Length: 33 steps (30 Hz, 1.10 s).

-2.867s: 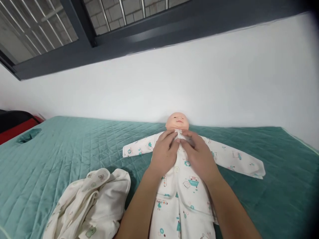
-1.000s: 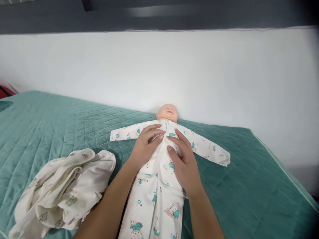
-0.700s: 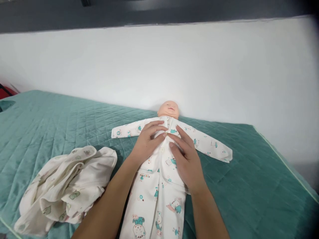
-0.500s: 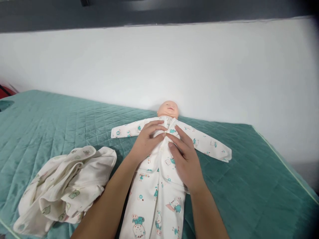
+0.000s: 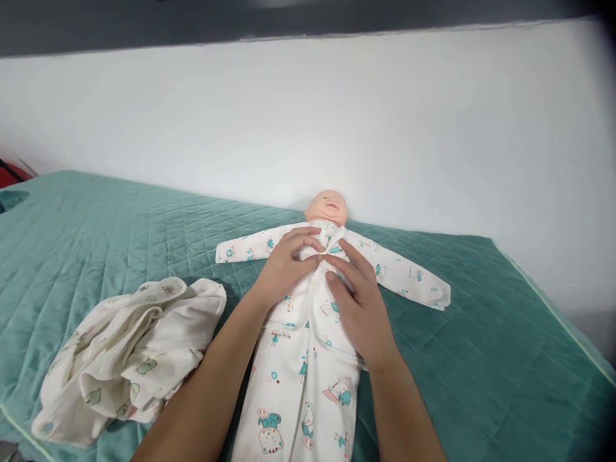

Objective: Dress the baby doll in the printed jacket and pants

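A baby doll [image 5: 327,205] lies on its back on a teal quilted bed [image 5: 120,231], its head by the white wall. It wears a white romper [image 5: 303,378] printed with teal animals, sleeves spread out to both sides. My left hand [image 5: 289,263] rests on the doll's chest, its fingers curled and pinching the romper's front placket. My right hand [image 5: 359,301] lies beside it, fingertips pressed on the same placket near a button.
A crumpled cream garment [image 5: 125,356] with small animal prints lies on the bed at the lower left. The white wall [image 5: 337,115] runs behind the bed under a dark window frame. The bed's right edge [image 5: 553,314] drops off at the far right.
Both hands have shifted from the doll's collar down to its chest. The view has swung a little, with the doll now slightly higher in the picture.
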Each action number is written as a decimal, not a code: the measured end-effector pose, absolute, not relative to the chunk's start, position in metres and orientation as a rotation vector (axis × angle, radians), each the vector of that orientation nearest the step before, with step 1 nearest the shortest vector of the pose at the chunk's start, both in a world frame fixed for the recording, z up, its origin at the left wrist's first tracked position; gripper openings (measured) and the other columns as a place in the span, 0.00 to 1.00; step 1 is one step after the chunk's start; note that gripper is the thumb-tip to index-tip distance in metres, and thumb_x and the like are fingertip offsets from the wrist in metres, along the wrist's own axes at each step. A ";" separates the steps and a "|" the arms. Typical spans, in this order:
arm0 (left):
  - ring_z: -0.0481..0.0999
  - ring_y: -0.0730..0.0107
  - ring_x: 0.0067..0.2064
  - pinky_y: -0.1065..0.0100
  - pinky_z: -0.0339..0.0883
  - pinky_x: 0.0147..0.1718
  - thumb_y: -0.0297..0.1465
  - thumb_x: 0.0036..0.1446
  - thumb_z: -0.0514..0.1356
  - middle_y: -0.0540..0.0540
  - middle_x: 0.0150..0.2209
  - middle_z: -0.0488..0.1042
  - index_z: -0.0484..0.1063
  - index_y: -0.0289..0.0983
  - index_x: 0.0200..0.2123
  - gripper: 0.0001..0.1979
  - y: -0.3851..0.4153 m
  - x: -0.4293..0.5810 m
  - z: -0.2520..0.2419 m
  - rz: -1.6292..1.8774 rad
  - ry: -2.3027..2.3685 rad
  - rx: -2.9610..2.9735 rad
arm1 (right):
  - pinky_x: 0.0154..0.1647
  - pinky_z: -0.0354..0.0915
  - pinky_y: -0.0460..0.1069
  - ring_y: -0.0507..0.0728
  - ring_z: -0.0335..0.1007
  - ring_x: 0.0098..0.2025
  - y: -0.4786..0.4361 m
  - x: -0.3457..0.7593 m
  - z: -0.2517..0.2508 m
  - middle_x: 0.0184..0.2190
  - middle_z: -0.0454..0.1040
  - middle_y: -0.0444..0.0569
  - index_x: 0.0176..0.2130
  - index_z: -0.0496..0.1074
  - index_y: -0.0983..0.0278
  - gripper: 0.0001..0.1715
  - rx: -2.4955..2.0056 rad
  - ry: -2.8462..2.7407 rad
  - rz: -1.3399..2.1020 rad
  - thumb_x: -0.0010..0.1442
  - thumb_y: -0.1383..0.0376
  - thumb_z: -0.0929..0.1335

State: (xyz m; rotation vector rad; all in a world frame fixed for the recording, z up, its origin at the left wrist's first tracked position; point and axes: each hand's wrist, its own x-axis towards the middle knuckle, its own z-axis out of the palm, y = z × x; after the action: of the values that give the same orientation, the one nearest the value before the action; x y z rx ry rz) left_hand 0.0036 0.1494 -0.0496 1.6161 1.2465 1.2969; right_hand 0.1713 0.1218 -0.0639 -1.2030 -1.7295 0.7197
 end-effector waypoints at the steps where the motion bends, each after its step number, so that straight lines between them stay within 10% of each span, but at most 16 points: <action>1: 0.65 0.57 0.67 0.54 0.62 0.63 0.28 0.58 0.63 0.47 0.61 0.72 0.76 0.43 0.36 0.04 0.149 0.004 -0.049 1.286 1.256 1.611 | 0.67 0.60 0.64 0.64 0.52 0.72 0.122 0.171 -0.064 0.70 0.59 0.42 0.54 0.75 0.49 0.17 -1.203 -1.708 0.739 0.69 0.56 0.65; 13: 0.61 0.59 0.69 0.52 0.51 0.69 0.28 0.61 0.60 0.49 0.64 0.69 0.78 0.44 0.38 0.07 0.136 -0.001 -0.046 1.216 1.249 1.733 | 0.41 0.68 0.55 0.61 0.70 0.53 0.123 0.172 -0.062 0.66 0.66 0.46 0.49 0.74 0.54 0.13 -1.228 -1.539 0.800 0.65 0.57 0.68; 19: 0.66 0.53 0.66 0.53 0.67 0.57 0.31 0.62 0.60 0.49 0.67 0.66 0.75 0.43 0.37 0.03 0.124 -0.008 -0.043 1.187 1.234 1.615 | 0.36 0.66 0.55 0.59 0.72 0.44 0.124 0.173 -0.064 0.66 0.65 0.47 0.49 0.74 0.54 0.14 -1.213 -1.519 0.816 0.64 0.56 0.68; 33: 0.51 0.50 0.74 0.55 0.72 0.53 0.34 0.61 0.63 0.52 0.72 0.57 0.76 0.43 0.34 0.03 0.113 -0.022 -0.049 1.046 1.140 1.749 | 0.42 0.70 0.59 0.63 0.71 0.52 0.118 0.171 -0.061 0.66 0.66 0.44 0.39 0.77 0.55 0.07 -1.166 -1.620 0.770 0.64 0.57 0.69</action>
State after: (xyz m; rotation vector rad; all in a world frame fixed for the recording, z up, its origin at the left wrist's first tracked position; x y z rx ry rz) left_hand -0.0221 0.1128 -0.0493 1.7488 1.1401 1.0459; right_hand 0.1709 0.1184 -0.0605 -1.1659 -1.6200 0.7704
